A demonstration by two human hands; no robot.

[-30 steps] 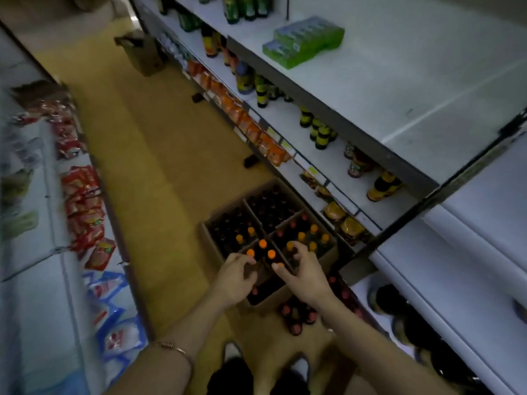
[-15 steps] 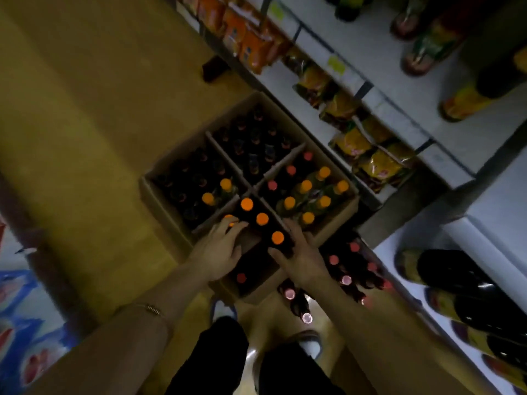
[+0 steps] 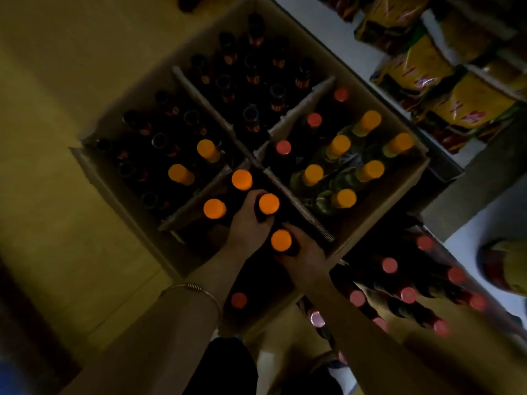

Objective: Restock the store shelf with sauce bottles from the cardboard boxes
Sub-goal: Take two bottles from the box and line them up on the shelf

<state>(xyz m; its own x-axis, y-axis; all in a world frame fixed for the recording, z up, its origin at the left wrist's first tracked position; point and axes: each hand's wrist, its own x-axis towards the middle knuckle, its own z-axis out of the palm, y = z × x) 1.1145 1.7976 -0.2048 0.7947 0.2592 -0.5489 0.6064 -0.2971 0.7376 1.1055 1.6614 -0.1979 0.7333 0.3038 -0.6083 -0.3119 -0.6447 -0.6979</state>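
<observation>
Both hands are gripping bottle necks: the left hand [image 3: 247,223] is curling round a dark glass sauce bottle [image 3: 268,204] just under its round, glossy orange cap, and the right hand [image 3: 302,256] is wrapping the neck of a second orange-capped bottle [image 3: 281,240] just beside it. Both bottles are standing upright in the near compartment of the cardboard box [image 3: 119,192], close to its near corner, where raw corrugated dividers [image 3: 298,208] are crossing at the middle. A thin metal bangle [image 3: 190,289] is circling the left wrist. In the box's right compartment, yellow-capped bottles [image 3: 338,145] with green labels are clustering. Red-capped bottles [image 3: 407,295] are lying beyond the box's right edge, and crinkled yellow foil packets [image 3: 467,104] are filling the low shelf.
</observation>
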